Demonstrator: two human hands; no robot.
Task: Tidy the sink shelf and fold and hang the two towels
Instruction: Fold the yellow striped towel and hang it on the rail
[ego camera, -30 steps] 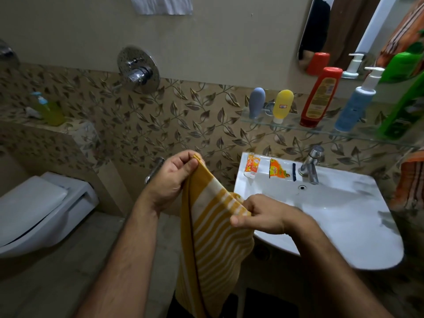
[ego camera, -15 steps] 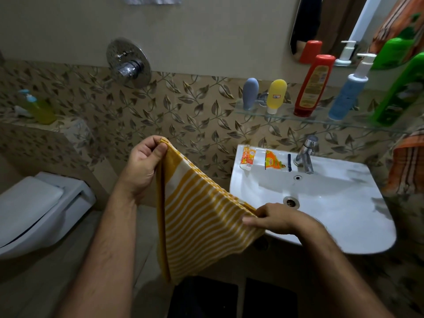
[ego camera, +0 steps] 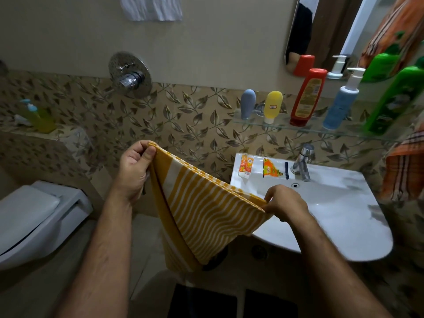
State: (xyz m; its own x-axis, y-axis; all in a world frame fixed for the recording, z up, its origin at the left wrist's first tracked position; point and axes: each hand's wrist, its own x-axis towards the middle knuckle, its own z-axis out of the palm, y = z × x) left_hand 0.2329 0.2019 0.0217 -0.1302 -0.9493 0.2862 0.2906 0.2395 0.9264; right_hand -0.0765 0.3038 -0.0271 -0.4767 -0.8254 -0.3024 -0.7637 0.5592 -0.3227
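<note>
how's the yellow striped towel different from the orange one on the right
The yellow striped towel is stretched between the left hand and right hand, each pinching a top corner; the orange towel hangs by itself beside the sink. The yellow striped towel has white stripes; the orange towel has darker, plaid-like lines. The yellow striped towel is fully visible, while the orange towel is cut off by the frame edge. Both are striped cloth, hanging downward.

I see a toilet (ego camera: 34,216) at left, a shower valve (ego camera: 129,74) on the leaf-tiled wall, a mirror (ego camera: 321,31) above.
</note>
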